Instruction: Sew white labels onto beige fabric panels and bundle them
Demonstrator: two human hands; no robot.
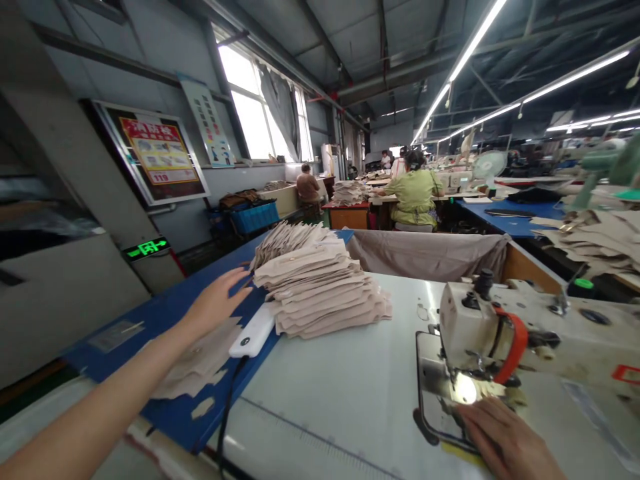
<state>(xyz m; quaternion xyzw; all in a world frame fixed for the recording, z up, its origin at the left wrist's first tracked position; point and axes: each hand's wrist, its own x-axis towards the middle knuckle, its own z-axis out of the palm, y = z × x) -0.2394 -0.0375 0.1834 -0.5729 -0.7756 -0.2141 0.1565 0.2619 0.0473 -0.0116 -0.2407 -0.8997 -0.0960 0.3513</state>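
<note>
Left hand stretched to a stack of beige cut pieces; right hand laid flat at the sewing machine.

The stack of cut fabric pieces (320,287), pale beige, fanned and unevenly layered, is seen on the table (350,400) by the blue side board (150,313). The left hand (217,301) is held open, fingers spread, just beside the stack. The right hand (505,440) is rested open at the needle plate of the sewing machine (505,333). On a wall poster (160,153) "119" can be read.

Table (350,393): pale grey top, blue extension on left.
On grey top: sewing machine (525,340), stack of beige fabric pieces (320,287).
On blue extension: loose beige pieces (200,367), white power bank (253,332) straddling the seam.
</note>
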